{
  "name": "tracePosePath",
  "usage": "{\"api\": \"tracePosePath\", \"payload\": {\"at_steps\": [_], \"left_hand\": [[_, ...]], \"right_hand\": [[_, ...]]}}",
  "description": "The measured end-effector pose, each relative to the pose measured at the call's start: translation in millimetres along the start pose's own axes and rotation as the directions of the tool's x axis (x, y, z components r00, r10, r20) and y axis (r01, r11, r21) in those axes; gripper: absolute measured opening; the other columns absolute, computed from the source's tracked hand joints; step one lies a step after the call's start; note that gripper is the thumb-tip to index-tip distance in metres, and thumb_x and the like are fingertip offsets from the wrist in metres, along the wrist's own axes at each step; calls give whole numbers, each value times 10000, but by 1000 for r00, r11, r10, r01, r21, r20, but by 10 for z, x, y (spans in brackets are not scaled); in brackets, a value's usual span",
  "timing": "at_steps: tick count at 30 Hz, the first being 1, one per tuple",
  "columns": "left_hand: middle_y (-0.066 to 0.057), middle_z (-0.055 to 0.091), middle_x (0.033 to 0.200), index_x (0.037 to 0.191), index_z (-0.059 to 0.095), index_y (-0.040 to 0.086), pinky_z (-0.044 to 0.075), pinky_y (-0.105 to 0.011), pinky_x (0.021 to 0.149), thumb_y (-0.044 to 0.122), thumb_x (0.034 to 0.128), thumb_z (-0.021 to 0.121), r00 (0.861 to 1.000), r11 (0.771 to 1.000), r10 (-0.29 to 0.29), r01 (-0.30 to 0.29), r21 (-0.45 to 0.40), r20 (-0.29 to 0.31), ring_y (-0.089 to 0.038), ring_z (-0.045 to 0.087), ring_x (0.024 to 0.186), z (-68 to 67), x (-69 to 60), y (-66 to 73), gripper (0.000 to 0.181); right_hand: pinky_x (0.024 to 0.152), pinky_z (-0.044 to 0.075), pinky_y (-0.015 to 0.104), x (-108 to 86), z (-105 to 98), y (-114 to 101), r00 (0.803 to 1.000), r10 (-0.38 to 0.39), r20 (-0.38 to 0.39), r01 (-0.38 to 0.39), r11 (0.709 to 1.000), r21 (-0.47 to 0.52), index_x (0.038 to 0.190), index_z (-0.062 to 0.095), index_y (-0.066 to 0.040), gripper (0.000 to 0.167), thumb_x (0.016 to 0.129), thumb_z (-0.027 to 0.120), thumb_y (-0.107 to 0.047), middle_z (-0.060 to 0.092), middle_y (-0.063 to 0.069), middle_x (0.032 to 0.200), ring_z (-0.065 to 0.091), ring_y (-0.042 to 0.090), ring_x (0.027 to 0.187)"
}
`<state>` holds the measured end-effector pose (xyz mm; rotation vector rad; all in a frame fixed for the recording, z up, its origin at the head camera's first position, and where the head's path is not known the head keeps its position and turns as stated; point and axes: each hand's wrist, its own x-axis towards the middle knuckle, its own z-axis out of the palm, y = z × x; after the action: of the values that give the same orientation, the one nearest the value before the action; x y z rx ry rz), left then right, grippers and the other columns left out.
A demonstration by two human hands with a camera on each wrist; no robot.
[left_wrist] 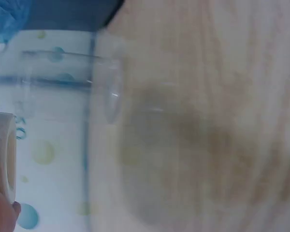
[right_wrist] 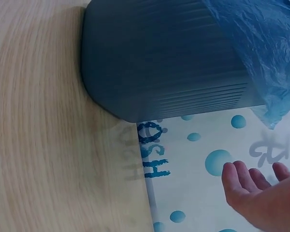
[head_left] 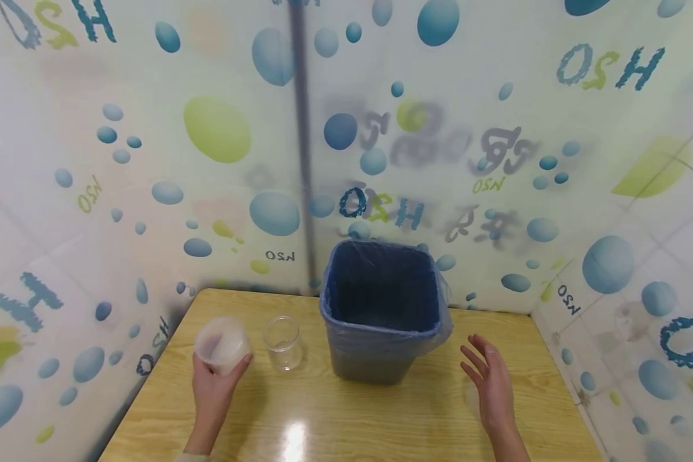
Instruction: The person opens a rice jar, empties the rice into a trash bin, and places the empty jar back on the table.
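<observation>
In the head view, my left hand grips a whitish, translucent hollow cylinder that looks like a wide roll of tape, thumb on one side and fingers on the other. Part of this roll shows at the left edge of the left wrist view. Just right of it stands a clear, empty-looking cup, blurred in the left wrist view. My right hand hovers at the right of the bin, fingers apart and slightly bent, holding nothing. A dark blue-grey bin stands upright between the hands.
A thin blue plastic bag lines the bin and folds over its rim. Everything stands on a wooden table. A curtain printed with bubbles hangs behind. A faint whitish patch lies by my right hand, too unclear to name.
</observation>
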<state>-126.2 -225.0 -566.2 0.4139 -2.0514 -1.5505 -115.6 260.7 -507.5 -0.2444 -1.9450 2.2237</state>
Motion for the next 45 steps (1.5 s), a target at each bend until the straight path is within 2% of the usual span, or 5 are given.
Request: {"api": "tracePosePath", "payload": {"at_steps": [9, 21, 28, 36, 45], "left_hand": [[-113, 578, 1288, 1452, 458, -18, 391, -158, 875, -41, 676, 891, 986, 985, 139, -128, -113, 93, -68, 523, 1081, 74, -68, 564, 888], [-141, 678, 1250, 1399, 548, 7, 437, -143, 885, 82, 568, 974, 911, 943, 330, -328, -49, 248, -104, 611, 1044, 193, -269, 1066, 936], [-81, 672, 1273, 1384, 581, 94, 451, -194, 891, 169, 523, 1006, 813, 868, 494, -481, -123, 307, -204, 618, 1052, 368, -380, 1213, 964], [-49, 644, 1272, 1366, 549, 78, 518, -358, 873, 273, 547, 1026, 699, 795, 584, -596, -117, 413, -211, 620, 1068, 565, -495, 1308, 967], [-121, 634, 1264, 1349, 571, 32, 558, -468, 839, 425, 465, 1018, 546, 575, 731, -816, 61, 410, -301, 637, 1089, 741, -576, 1443, 1066]], "right_hand": [[959, 530, 221, -17, -13, -107, 999, -38, -10, 38, 999, 26, 1428, 463, -70, 465, 1133, 340, -407, 563, -87, 1338, 629, 45, 1190], [975, 538, 267, -96, 51, -425, 970, -242, -8, 241, 965, 105, 1403, 514, 3, 438, 1146, 317, -291, 603, 16, 1352, 646, 139, 1211], [1002, 525, 277, -159, 240, -690, 938, -340, -70, 347, 924, 158, 1407, 508, 106, 412, 1126, 365, -160, 613, 120, 1365, 626, 209, 1241], [1040, 509, 319, -329, 487, -889, 871, -487, 67, 463, 858, 222, 1413, 448, 166, 396, 1102, 328, -49, 592, 186, 1397, 590, 271, 1292], [1035, 512, 313, -460, 623, -962, 875, -419, 242, 427, 904, 21, 1480, 458, 58, 404, 1112, 335, -55, 571, 143, 1454, 581, 228, 1319]]}}
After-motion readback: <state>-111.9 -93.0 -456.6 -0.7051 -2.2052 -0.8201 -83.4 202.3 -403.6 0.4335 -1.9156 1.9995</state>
